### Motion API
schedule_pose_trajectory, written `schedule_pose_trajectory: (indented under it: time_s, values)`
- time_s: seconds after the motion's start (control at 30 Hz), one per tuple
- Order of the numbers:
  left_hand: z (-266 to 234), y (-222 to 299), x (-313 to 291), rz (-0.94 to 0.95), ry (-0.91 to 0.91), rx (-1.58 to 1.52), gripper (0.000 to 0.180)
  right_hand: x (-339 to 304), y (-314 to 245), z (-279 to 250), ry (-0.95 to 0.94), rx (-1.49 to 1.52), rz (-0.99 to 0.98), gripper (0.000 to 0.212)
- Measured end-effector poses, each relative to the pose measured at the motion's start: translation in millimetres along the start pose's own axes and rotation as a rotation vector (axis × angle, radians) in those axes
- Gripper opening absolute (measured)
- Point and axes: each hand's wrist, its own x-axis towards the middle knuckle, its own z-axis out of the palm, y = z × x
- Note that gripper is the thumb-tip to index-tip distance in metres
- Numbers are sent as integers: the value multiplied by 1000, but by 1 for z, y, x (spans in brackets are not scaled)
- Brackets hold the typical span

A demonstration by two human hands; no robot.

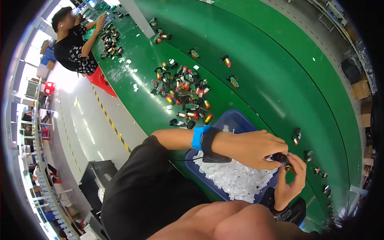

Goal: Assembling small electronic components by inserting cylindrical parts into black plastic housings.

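Observation:
Over the blue bin [191,163] my left hand [256,148] is closed, its fingertips gripping a small black part [279,157]. Thumb and forefinger of my right hand [291,182] pinch together just below it, at a small gold-coloured bit [287,167] that seems joined to the black part; the rest is hidden by my fingers. White paper-like scraps [236,178] fill much of the bin beneath. A blue band [198,137] and a black strap [209,144] with a dark box go round my left wrist.
A heap of small circuit-board assemblies [184,90] with red and gold cylinders lies on the green table [256,52]. More lie scattered along the far side, such as one assembly [296,137] beyond my hands. A post [138,18] rises from the table. Another person [74,50] sits far left.

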Motion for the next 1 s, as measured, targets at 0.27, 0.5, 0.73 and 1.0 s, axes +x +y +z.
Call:
schedule_pose_trajectory:
  time_s: [0.27, 0.5, 0.73, 1.0]
  values:
    - [-6, 0, 2, -135, -68, -99, 29, 1, -14, 3, 154, 244, 277, 21]
    - [1, 6, 0, -121, -4, -84, 28, -9, -2, -5, 29, 220, 413, 15]
    - [4, 9, -5, -75, 50, 25, 29, -9, -3, -2, -72, 118, 309, 13]
    - [9, 4, -5, -72, 78, 35, 28, -13, 8, -2, -48, 186, 282, 12]
